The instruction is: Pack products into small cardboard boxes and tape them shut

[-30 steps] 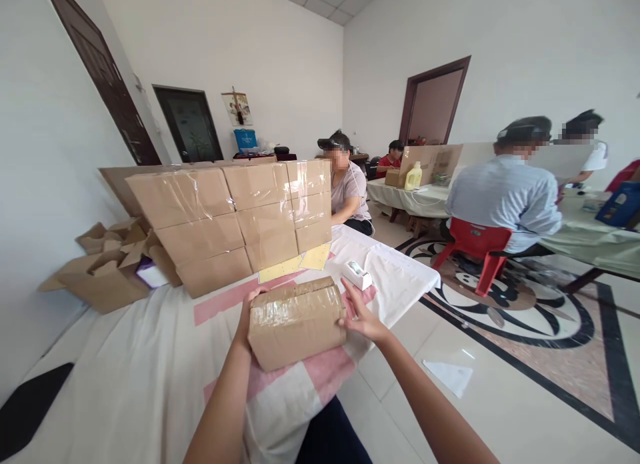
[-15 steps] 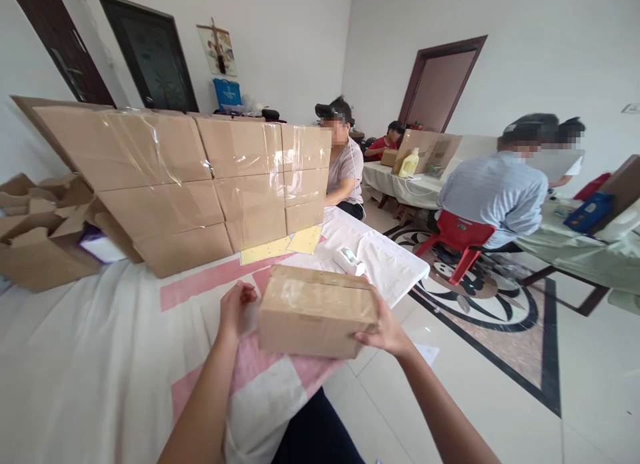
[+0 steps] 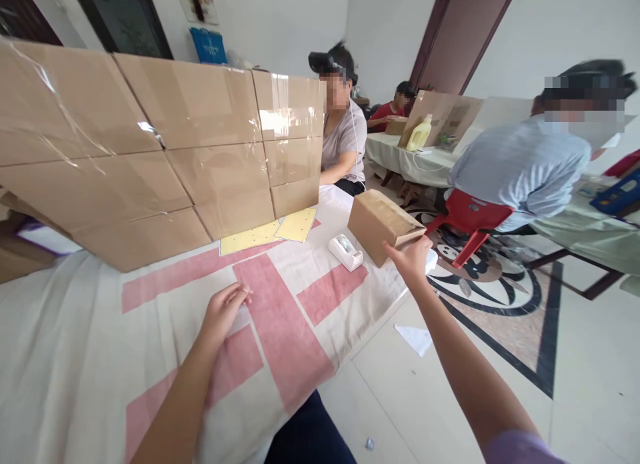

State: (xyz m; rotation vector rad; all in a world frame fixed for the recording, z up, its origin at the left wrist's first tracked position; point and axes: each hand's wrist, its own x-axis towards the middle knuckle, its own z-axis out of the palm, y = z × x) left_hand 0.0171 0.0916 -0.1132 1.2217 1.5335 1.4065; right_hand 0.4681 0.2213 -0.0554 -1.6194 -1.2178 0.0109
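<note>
A small cardboard box (image 3: 383, 227) sits by the table's right edge, angled away from me. My right hand (image 3: 411, 259) grips its near right end, with the thumb along the near side. Just left of that box is a white tape dispenser (image 3: 346, 252). My left hand (image 3: 227, 311) rests over the pink-and-white tablecloth (image 3: 280, 317) with its fingers curled in. What those fingers hold, if anything, is hidden from me.
A taped cardboard partition (image 3: 210, 164) stands along the back left of the table. Yellow dotted sheets (image 3: 250, 237) lie at its foot. A person with a head-worn camera (image 3: 345, 144) sits behind it. Another person sits on a red chair (image 3: 465, 214) at right.
The box has moved away from me and to the right in my right hand, turning as it went. My left hand has come apart from it and stays curled. The view has shifted.
</note>
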